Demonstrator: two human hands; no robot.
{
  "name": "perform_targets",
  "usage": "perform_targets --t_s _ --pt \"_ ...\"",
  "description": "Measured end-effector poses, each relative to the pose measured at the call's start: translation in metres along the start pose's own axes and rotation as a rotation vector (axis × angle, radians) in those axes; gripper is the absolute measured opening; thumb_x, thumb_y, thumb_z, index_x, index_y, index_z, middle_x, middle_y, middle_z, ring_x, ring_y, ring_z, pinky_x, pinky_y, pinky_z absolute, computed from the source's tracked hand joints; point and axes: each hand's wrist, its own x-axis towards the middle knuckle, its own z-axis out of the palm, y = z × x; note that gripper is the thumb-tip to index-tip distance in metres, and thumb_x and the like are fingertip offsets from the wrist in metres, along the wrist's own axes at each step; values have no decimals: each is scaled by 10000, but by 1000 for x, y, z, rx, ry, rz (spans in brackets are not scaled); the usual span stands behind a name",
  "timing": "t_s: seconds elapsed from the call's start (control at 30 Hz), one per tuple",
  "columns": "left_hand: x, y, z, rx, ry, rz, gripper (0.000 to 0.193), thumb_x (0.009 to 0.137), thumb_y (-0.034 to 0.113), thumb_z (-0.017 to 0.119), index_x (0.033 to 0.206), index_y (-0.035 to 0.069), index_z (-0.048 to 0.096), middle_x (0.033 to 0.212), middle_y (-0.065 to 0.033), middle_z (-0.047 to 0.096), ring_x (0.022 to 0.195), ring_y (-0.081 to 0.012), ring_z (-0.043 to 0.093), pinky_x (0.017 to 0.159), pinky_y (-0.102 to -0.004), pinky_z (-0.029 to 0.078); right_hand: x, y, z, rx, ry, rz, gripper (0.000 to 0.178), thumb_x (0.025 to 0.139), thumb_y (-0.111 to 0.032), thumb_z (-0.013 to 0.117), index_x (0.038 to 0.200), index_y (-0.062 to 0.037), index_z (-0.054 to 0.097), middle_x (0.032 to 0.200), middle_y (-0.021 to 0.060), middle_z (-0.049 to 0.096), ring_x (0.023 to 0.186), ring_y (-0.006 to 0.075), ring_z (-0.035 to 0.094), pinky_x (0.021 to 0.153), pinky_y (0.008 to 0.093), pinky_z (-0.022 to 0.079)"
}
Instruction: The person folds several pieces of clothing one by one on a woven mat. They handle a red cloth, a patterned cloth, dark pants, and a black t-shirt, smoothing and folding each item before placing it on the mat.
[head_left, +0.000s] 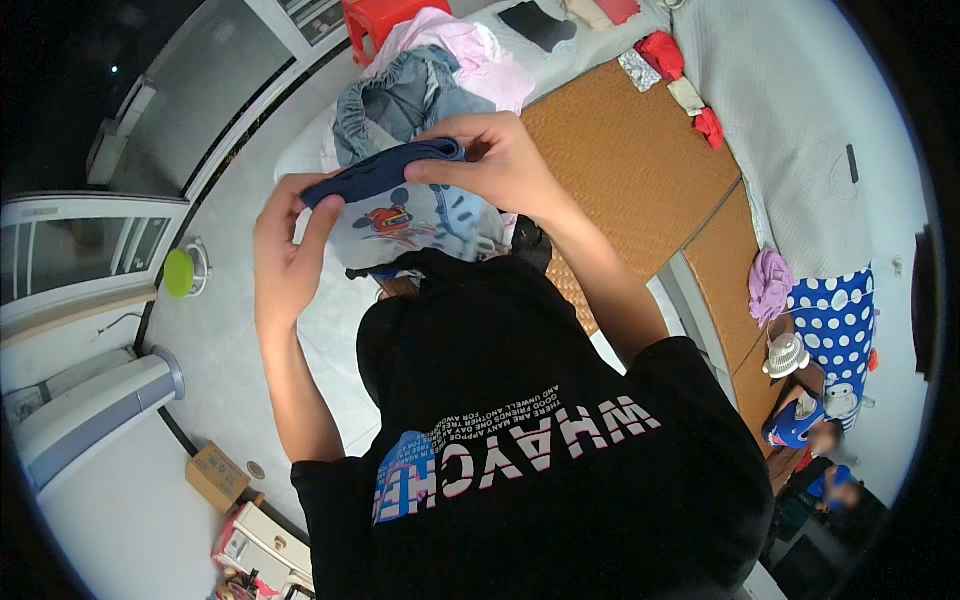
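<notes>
Both of my hands hold a folded navy garment [375, 175] up in front of me. My left hand [285, 245] pinches its left end between thumb and fingers. At the other end, my right hand [490, 165] grips the fold, its thumb on the near side and its fingers behind. Just beneath lies a white and light-blue garment [425, 225] with a cartoon print, on or near my lap. Beyond my hands, blue denim clothing [400, 100] with a gathered waistband rests against a pink garment [480, 55]. What kind of garment the navy one is cannot be made out.
A brown woven mat [620, 150] covers the bed at right, with small red folded clothes [660, 55] along its far side. A red stool [385, 20] stands at the far end. To the right are a white fan [786, 355] and two people [800, 420].
</notes>
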Motion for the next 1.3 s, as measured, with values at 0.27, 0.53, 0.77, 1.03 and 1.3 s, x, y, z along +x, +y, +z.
perform_targets --t_s 0.27,0.53,0.77,1.03,1.3 --pt "-121 -8 2 36 -564 39 417 603 -33 722 1009 40 662 1171 -134 635 1130 -266 599 969 -401 462 -105 -11 -1 -129 -506 -299 321 756 -57 715 1076 -78 698 866 96 687 810 255 660 757 378 529" --pt "-157 -26 28 82 -390 -418 234 777 38 665 1009 25 635 1040 -135 656 910 -264 680 780 -348 537 -129 -4 1 -251 -510 238 220 846 -152 642 1015 -11 643 918 176 653 829 286 655 739 364 528" --pt "-116 -54 64 -3 -237 -756 230 854 53 644 1080 69 603 906 -112 641 788 -109 636 600 -248 493 -130 19 19 -484 -161 554 307 881 -78 591 1183 -41 554 919 232 618 819 316 639 711 399 502" --pt "-110 -71 32 275 -755 -31 576 725 -85 569 1253 142 597 1445 -67 436 1411 -357 269 1152 -517 188 -142 29 -27 -656 -720 332 700 739 106 569 1363 -206 514 1488 41 393 1400 280 316 1144 549 199" --pt "-87 -135 39 -257 -721 -691 349 857 168 654 1163 2 625 1214 -112 612 1119 -212 558 999 -340 395 -124 115 -27 143 -579 554 351 834 -201 713 1122 -20 627 1284 128 549 1212 236 488 1044 368 369"
